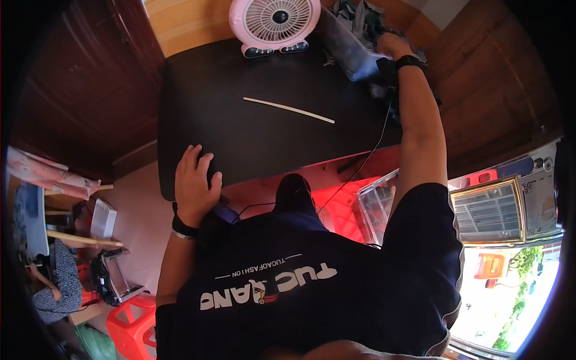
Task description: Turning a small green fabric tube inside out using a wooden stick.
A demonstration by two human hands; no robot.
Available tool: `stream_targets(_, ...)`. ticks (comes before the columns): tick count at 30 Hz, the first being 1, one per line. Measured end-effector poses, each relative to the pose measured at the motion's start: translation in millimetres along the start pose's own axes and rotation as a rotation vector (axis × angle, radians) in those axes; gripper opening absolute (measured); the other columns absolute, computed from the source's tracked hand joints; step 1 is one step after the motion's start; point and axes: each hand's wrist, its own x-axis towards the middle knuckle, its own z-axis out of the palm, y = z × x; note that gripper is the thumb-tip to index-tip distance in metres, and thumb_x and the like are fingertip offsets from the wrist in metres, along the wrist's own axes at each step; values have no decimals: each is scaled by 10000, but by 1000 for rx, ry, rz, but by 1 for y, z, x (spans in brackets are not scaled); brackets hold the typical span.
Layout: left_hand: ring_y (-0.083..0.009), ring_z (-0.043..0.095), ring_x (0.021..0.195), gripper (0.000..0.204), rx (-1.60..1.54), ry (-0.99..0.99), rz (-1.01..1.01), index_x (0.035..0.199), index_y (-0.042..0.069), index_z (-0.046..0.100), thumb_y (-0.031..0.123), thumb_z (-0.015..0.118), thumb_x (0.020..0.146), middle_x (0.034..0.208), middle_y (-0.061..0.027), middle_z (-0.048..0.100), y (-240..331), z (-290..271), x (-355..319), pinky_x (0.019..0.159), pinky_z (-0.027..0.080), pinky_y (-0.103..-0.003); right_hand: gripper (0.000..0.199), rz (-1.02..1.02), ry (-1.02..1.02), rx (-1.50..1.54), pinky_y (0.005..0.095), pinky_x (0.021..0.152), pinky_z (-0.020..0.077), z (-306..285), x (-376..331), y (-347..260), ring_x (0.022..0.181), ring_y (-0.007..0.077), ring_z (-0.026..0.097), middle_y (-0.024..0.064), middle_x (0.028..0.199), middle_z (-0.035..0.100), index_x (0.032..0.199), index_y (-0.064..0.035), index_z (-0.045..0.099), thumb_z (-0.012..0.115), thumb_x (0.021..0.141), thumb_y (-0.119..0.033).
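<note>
My left hand (195, 185) lies at the front left edge of a dark table (207, 90), its fingers spread and nothing in them. My right arm stretches to the far right corner. There my right hand (393, 45) is at a translucent plastic bin (351, 57) heaped with dark grey-green scraps (363, 18) that look like cloth. The fingers of that hand are hidden, so whether they grip anything does not show. A thin, pale, slightly bent strip (288, 110) lies across the middle of the table, apart from both hands.
A pink fan (276, 21) with shoe-shaped feet stands at the table's back. A thin cable (379, 141) hangs over the front edge at right. Below lie a clear plastic box (375, 207) and a red stool (129, 327). Another person (60, 282) is at far left.
</note>
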Motion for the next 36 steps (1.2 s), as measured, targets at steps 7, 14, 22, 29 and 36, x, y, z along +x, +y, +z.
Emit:
stream_targets(7, -361, 441, 1188, 371, 21, 18, 18, 1075, 25, 561, 139, 604, 724, 1227, -189, 497, 0, -6, -3, 980, 364, -439, 276, 253, 518, 329, 446, 777, 489, -69, -66, -41, 920, 347, 613, 117, 980, 660, 977, -189, 690, 503, 800, -287)
stream_targets(14, -357, 438, 1195, 368, 15, 23, 28, 1088, 28, 552, 137, 598, 739, 1236, -182, 498, -2, -4, -3, 987, 356, -438, 298, 290, 427, 137, 420, 790, 489, -89, -74, -43, 924, 318, 615, 106, 976, 662, 975, -187, 681, 467, 840, -345)
stream_targets(22, -366, 439, 1184, 366, -21, 28, 29, 1071, 18, 567, 169, 607, 740, 1215, -200, 507, -5, -5, -5, 991, 351, -435, 345, 195, 503, 450, 435, 818, 475, -83, -65, -41, 958, 340, 598, 143, 994, 653, 1017, -136, 662, 494, 810, -355)
stream_targets(29, -362, 442, 1185, 349, -50, 29, 8, 1058, 30, 576, 175, 610, 742, 1210, -188, 518, -8, -4, -8, 995, 345, -437, 301, -92, 367, 231, 446, 785, 479, -43, -34, -65, 894, 375, 600, 187, 931, 645, 901, -98, 681, 551, 768, -335)
stream_targets(36, -327, 571, 973, 222, -506, 150, 10, 996, -6, 591, 144, 537, 841, 1029, -183, 598, -11, -5, 24, 863, 436, -334, 214, -326, 572, 1159, 224, 626, 455, -120, -104, -224, 680, 80, 571, 15, 739, 649, 854, -23, 664, 693, 802, -228)
